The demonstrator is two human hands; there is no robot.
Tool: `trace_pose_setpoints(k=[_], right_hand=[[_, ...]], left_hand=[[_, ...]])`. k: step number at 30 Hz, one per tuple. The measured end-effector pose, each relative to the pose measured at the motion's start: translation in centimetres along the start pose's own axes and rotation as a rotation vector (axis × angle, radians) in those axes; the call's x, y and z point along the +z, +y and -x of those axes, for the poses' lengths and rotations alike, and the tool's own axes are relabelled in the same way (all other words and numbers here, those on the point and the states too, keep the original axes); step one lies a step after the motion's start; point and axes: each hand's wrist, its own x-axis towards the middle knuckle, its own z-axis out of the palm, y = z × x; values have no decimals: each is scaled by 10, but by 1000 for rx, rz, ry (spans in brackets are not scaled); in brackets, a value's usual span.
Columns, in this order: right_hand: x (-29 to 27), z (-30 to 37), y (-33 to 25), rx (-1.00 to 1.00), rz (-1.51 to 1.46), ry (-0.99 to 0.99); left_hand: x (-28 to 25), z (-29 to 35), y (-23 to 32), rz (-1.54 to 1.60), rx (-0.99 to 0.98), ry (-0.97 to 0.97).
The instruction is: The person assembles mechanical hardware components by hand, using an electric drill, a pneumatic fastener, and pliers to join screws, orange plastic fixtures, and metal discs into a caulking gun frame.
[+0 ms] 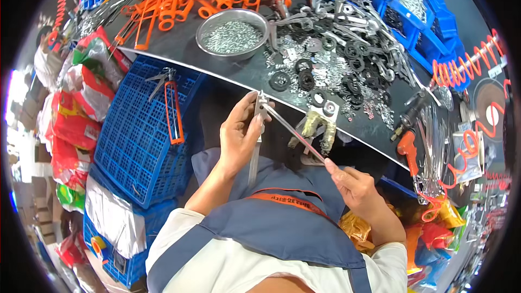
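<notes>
Flat metal part, quantity one: located upright between the thumb and fingers of the left hand. The left fingers are closed on it. One pale strip extends below the same fingers; whether it is joined to the part cannot be told.

Rod, quantity one: its lower end is pinched between the thumb and fingers of the right hand. The rod slopes up and leftward to the flat metal part; contact at its upper end cannot be confirmed.

Clearances: the edge of the tabletop runs just beyond the left fingertips and descends to the right, beyond the right fingers. A dark gap separates the left hand from the blue basket on its left. Below the rod, between the two hands, lies the apron.

Near the fingers: one fixture with two tape-wrapped legs, between the rod and the table edge. Beyond the left fingertips: one steel bowl of small metal pieces. Left of the left fingers: one orange-handled tool on the basket. Right of the right fingers: one orange-and-black power tool.

Farthest from the fingers: orange parts, heaped, count not determinable.
</notes>
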Motion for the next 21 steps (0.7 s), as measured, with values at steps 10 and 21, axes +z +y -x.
trace_pose_setpoints(k=[10,21], right_hand=[[-15,-8,-10,-104,312,-72],[-21,19,-1,-130,520,-63]], left_hand=[[-16,-2,4,-434,107,-6],[3,-8,11,-788,456,-91]])
